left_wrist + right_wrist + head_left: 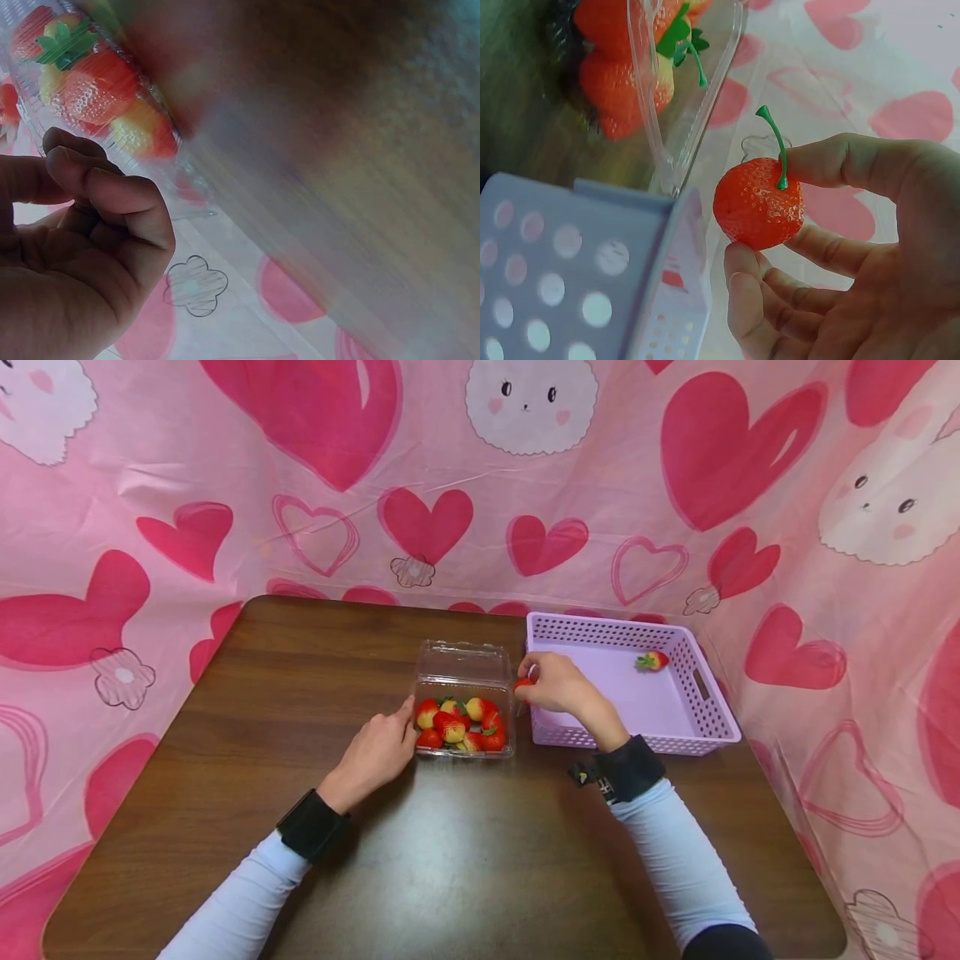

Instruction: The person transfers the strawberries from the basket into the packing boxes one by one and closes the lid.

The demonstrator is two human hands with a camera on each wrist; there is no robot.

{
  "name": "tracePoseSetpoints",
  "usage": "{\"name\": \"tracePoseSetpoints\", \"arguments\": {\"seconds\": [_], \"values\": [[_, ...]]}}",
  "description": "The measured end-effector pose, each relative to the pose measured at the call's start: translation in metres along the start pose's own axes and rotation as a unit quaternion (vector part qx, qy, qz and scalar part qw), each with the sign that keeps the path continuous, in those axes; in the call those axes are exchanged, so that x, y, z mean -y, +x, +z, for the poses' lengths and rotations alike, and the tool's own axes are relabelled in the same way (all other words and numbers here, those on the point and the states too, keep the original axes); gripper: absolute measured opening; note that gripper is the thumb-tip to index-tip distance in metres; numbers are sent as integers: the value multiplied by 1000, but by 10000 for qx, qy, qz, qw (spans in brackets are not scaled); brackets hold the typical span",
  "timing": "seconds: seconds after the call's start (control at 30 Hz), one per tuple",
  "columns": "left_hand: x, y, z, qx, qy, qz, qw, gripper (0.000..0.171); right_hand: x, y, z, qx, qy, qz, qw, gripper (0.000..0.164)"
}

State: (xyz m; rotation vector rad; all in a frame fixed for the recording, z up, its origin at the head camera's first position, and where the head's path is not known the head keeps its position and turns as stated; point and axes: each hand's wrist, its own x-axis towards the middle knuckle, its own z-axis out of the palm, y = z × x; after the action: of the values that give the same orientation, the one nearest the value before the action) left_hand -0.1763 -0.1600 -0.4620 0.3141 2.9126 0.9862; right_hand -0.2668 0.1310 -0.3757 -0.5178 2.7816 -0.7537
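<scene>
A clear plastic clamshell box (465, 664), lid raised at the back, holds several red and yellow strawberries (452, 727). My left hand (381, 745) is at the box's left wall; in the left wrist view its fingers (124, 195) are curled with the thumb against them at the box edge. My right hand (558, 683) pinches one red strawberry (757, 202) between thumb and fingertips, above the gap between box and basket. This strawberry has a thin green stem. Part of the left hand's contact with the box is hidden.
A lilac perforated basket (630, 742) stands right of the box, with a single strawberry (652, 661) near its right wall. Both rest on a brown wooden table (450, 860). Pink heart-patterned cloth (300, 460) hangs behind and at the sides.
</scene>
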Motion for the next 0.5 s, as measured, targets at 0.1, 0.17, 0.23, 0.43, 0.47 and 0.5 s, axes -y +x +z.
{"name": "tracePoseSetpoints", "arguments": {"seconds": [0.1,0.17,0.23,0.43,0.47,0.5], "values": [[0,0,0,1,-9,-4,10000,58,4,0,3,66,44,-30,10000,21],[1,0,0,-3,-8,-3,10000,58,7,1,6,121,67,-34,9999,22],[1,0,0,-6,-7,5,10000,58,8,1,9,187,99,-16,9998,22],[2,0,1,-38,3,40,10000,58,13,3,18,330,112,-17,9994,24],[2,0,1,-36,-5,42,10000,58,15,3,19,356,113,-25,9993,24],[2,0,1,-33,-14,40,10000,58,16,3,20,382,121,-25,9992,25]]}}
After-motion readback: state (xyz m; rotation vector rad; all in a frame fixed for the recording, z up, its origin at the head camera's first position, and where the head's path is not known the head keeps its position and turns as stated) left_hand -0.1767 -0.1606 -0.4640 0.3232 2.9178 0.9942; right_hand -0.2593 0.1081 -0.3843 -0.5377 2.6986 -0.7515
